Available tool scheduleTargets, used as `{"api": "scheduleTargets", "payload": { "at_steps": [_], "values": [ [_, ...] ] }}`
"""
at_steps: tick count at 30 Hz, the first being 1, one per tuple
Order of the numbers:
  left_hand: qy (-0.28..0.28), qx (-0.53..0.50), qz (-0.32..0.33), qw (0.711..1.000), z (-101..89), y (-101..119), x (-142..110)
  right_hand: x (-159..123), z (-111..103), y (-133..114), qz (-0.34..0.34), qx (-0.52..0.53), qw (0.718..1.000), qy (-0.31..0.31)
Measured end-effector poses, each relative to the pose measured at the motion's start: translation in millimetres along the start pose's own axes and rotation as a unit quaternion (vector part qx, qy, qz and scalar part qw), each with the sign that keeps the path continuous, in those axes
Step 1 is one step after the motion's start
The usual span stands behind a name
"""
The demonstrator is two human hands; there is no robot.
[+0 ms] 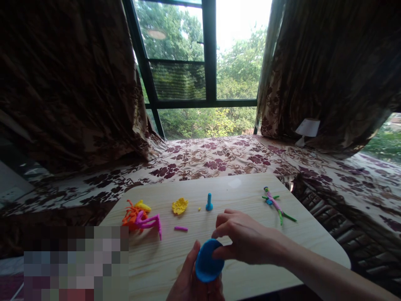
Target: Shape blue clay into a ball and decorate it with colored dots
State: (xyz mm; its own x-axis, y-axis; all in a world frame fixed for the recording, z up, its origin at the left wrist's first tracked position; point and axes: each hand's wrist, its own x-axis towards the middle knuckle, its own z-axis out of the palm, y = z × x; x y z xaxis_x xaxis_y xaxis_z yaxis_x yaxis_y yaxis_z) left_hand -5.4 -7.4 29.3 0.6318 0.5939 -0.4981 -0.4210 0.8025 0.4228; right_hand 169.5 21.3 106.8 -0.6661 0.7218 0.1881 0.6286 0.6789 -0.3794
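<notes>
A shallow blue clay bowl [207, 263] is held above the near part of the table. My left hand [191, 276] cups it from below and the left, thumb along its side. With my right hand [239, 238] I pinch the bowl's right rim, the thumb inside and fingers on the outer edge. Beyond the hands stands a blue clay peg with a round base [209, 202]. Left of it lie a tiny yellow bit [199, 209], a crinkled yellow clay piece [179, 206] and a short magenta clay stick [181, 228].
Orange clay strands [131, 218] with magenta legs [152, 221] and a yellow lump lie on the table's left. A pink and green clay figure [275, 204] lies at the right. Behind are a floral cloth ledge [216, 156], a white lamp [308, 128], curtains and a window.
</notes>
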Motion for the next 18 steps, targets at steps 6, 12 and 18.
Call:
{"api": "scheduleTargets", "payload": {
  "at_steps": [6, 12, 18],
  "values": [
    [-0.006, 0.020, 0.027, 0.999, 6.1, 3.0, -2.8, 3.8, 5.1, -1.6, 0.011, 0.019, 1.000, 0.017],
    [-0.003, 0.018, 0.045, 0.999, 2.6, 3.0, -1.6, 2.6, 6.4, 0.4, 0.039, 0.048, 0.998, 0.024],
    [-0.009, 0.021, 0.038, 0.999, -0.2, 4.3, 0.6, 3.4, 1.5, -3.2, 0.020, 0.017, 0.999, 0.018]
  ]
}}
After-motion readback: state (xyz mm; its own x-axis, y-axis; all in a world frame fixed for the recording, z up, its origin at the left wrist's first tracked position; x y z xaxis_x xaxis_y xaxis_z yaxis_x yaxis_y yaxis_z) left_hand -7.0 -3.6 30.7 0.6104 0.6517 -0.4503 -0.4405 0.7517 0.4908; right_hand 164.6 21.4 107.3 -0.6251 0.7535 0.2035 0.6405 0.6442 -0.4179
